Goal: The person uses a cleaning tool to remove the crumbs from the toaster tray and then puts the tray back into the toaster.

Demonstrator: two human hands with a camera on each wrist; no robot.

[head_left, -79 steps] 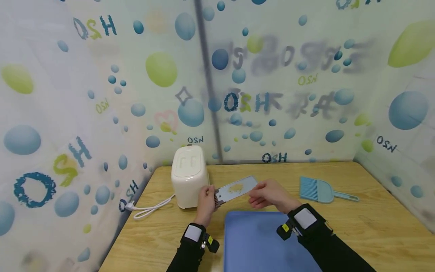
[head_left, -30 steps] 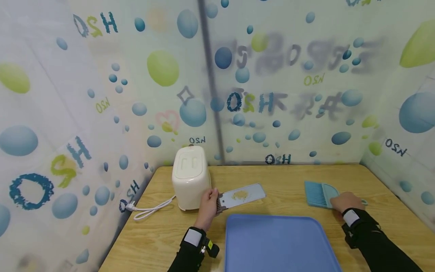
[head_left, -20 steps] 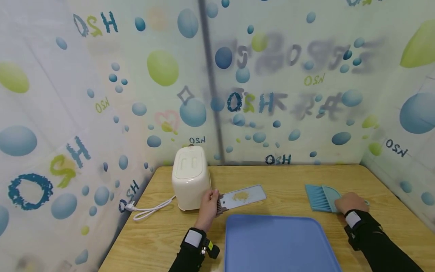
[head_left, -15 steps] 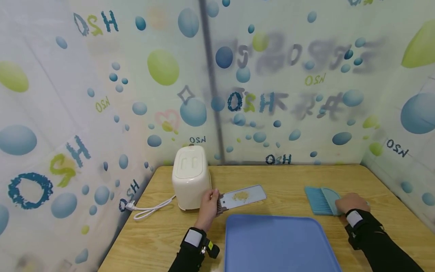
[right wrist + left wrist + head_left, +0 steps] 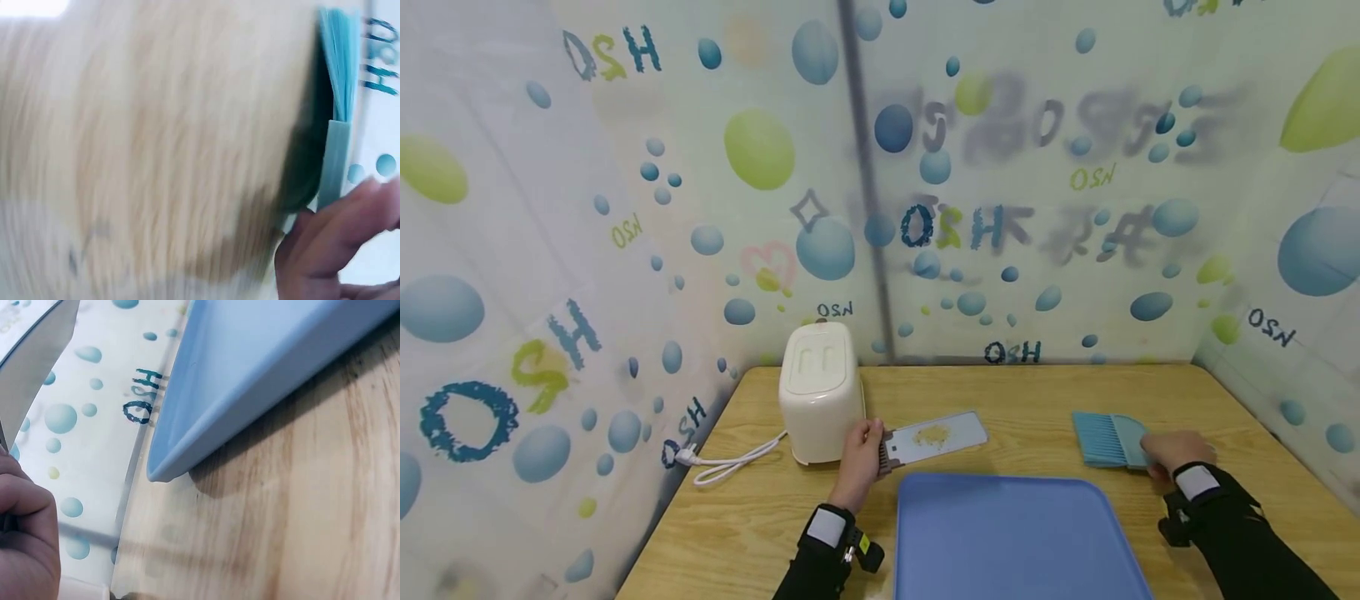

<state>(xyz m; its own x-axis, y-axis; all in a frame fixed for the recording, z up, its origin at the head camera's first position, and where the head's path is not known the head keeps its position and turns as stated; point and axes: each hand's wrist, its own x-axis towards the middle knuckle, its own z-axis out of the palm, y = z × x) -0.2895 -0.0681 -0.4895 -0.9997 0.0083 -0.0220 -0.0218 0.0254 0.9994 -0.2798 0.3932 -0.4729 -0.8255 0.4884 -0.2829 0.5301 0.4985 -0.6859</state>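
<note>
My left hand (image 5: pixel 859 461) grips the brown end of a toaster crumb tray (image 5: pixel 962 429), a flat grey metal plate with yellowish crumbs (image 5: pixel 931 435) on it. The toaster (image 5: pixel 820 392), cream-white, stands just behind that hand. In the left wrist view the curled fingers show at the left edge, below the tray's pale plate (image 5: pixel 47 353). On the right, my right hand (image 5: pixel 1180 452) holds a light-blue cleaning brush (image 5: pixel 1108 440) by its handle, bristles pointing left. The right wrist view shows the brush head (image 5: pixel 337 150) edge-on above the fingers; the hand covers most of the handle.
A blue rectangular serving tray (image 5: pixel 1015 533) lies at the front middle of the wooden table (image 5: pixel 760 533). The white power cord (image 5: pixel 737 458) is bundled left of the toaster. Walls with a bubble-print sheet (image 5: pixel 1037 183) enclose the back and sides.
My right hand has left the crumb tray's far end, reached right and taken the brush by its handle, shifting it slightly. The left hand keeps the crumb tray, now a little lower.
</note>
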